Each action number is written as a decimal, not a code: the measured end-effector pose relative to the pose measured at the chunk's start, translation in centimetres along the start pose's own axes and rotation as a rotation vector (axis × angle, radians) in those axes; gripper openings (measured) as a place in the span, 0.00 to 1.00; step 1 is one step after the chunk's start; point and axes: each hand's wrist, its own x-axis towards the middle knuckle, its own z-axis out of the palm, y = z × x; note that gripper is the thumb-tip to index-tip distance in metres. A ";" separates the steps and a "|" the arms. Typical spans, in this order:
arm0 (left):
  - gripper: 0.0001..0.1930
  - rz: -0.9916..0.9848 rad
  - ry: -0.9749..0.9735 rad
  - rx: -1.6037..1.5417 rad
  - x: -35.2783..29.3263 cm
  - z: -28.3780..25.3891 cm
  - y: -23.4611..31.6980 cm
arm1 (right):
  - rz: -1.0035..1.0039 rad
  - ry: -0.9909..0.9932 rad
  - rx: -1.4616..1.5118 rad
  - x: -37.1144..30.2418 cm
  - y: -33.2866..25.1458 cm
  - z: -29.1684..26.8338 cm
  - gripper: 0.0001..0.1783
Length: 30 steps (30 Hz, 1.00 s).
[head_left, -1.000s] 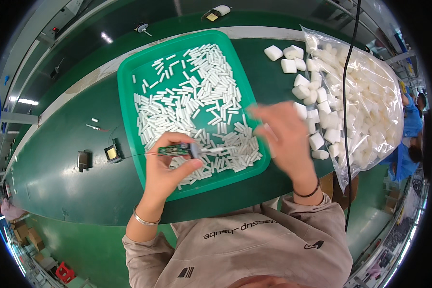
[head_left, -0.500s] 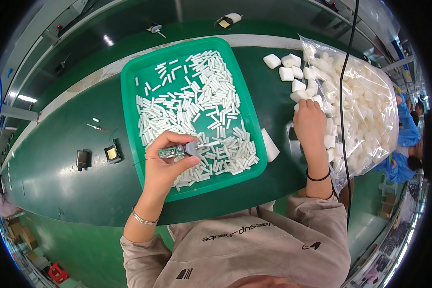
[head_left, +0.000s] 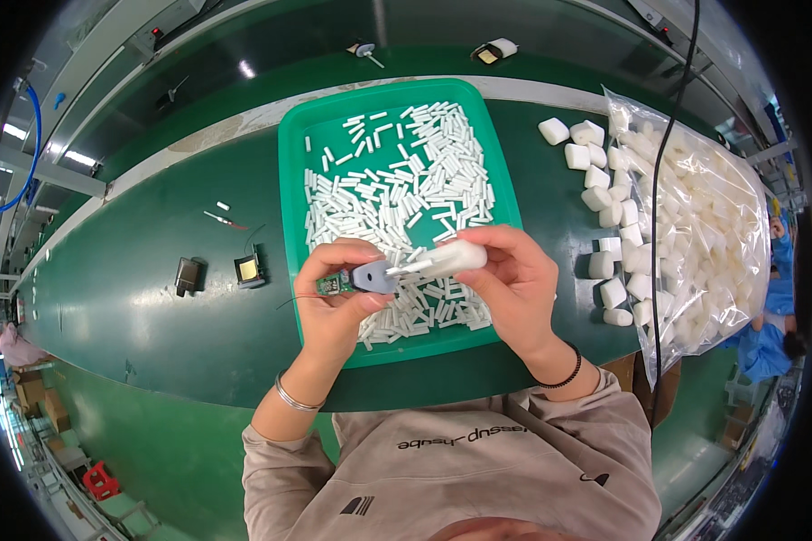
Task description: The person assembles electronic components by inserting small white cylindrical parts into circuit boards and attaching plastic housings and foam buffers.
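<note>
- L hand: fingers gripping circuit unit w/ white stick, over near side of green tray.
- R hand: pinching white block at stick, right of unit.
- Step: prob. joining block & stick; needs both steady, aligned.

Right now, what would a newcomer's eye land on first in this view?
Probably the bright green tray in the middle, strewn with short white sticks. Over its near part, the left hand grips a gray-capped circuit board and the right hand a white padded piece, close together. At right, a clear plastic bag bulges with chunky white blocks, some lying loose beside it.
</note>
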 end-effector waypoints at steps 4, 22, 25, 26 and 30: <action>0.18 0.126 -0.010 0.124 -0.4 0.3 0.2 | -0.028 -0.015 -0.062 -0.8 0.1 0.3 0.15; 0.15 -0.210 -0.337 0.411 2.0 1.9 2.7 | -0.272 -0.237 -0.410 0.7 -0.4 -1.3 0.25; 0.14 -0.189 -0.235 0.498 7.8 1.1 2.7 | -0.257 0.052 -0.383 1.2 -1.0 -1.0 0.29; 0.14 -0.290 -0.110 0.491 10.8 -0.7 2.3 | -0.236 0.134 -0.321 1.3 -1.1 -1.1 0.30; 0.28 -0.416 0.251 0.825 22.5 -9.0 0.9 | -0.187 -0.330 -1.013 1.0 0.0 -3.2 0.26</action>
